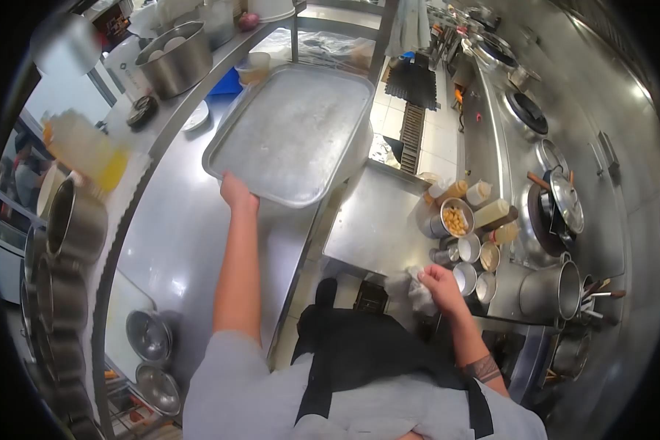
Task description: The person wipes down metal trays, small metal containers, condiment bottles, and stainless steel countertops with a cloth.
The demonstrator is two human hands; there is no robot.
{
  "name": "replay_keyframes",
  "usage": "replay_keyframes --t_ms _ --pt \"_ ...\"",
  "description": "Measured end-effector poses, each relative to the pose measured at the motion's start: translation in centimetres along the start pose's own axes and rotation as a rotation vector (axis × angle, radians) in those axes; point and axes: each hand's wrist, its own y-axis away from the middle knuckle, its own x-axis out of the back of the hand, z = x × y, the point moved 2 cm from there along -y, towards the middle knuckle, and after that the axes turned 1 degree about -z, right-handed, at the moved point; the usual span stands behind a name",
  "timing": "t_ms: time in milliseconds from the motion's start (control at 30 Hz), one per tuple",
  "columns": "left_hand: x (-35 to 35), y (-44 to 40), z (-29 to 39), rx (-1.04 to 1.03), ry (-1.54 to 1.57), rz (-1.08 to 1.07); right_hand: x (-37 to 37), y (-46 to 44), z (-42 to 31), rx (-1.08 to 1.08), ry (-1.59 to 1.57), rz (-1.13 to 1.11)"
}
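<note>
A large metal tray [290, 136] with a raised rim is tilted over the far end of the steel counter. My left hand [238, 193] grips its near left corner, with the fingers hidden under the rim. On the other side, my right hand [441, 287] is closed on a crumpled whitish cloth [420, 293]. That hand is just left of several small round containers of white and pale contents, beside the lower steel worktop [370, 220].
A pot of yellowish chunks [456, 219] stands among squeeze bottles [491, 213]. Farther right are a tall stockpot [554, 290] and a wok station [554, 213]. A shelf with a deep steel pan [174, 60] and stacked pots [77, 220] runs along the left.
</note>
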Motion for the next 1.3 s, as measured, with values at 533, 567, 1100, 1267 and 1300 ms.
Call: replay_keyframes --t_ms 533,567,1100,1267,1300 --pt "1.6 -17.3 -4.2 -0.177 -0.695 0.245 -3.3 -5.2 -1.5 -0.185 0.188 -0.032" --pt "1.1 -16.9 -4.1 -0.123 -0.68 0.199 -2.9 -5.1 -2.5 -0.169 0.197 -0.092" --pt "-4.7 7.0 -12.3 -0.787 -1.177 -0.765 8.6 15.6 7.8 0.424 -1.112 0.083" --pt "-2.9 26.7 -29.0 0.136 -1.465 -1.61 11.8 16.2 13.4 0.216 -1.28 0.127" --pt "-2.3 30.0 -32.1 0.245 -1.539 -1.685 12.9 16.6 14.2 0.068 -1.148 0.204"
